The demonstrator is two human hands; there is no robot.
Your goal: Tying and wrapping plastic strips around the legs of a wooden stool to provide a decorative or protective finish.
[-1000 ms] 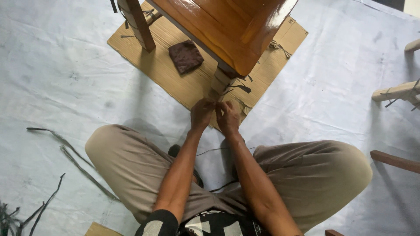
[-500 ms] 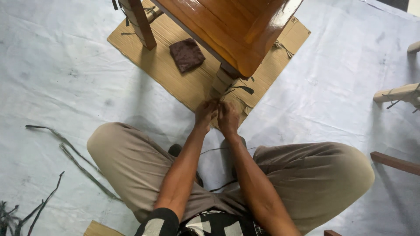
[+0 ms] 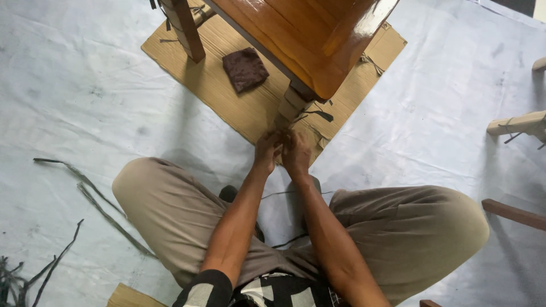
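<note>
Left hand (image 3: 266,152) and right hand (image 3: 297,153) pressed together, pinching something unclear (perhaps a strip) at the glossy brown wooden chair's near leg (image 3: 291,105), parked on flat cardboard sheet (image 3: 227,91) protecting floor.

Bright even daylight, soft shadows, glare on varnished wood (image 3: 318,40).

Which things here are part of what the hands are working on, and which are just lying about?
In hand: left hand and right hand, both at the foot of the wrapped furniture leg.

Lying about: dark cloth pad; loose strips; cardboard sheet.
</note>
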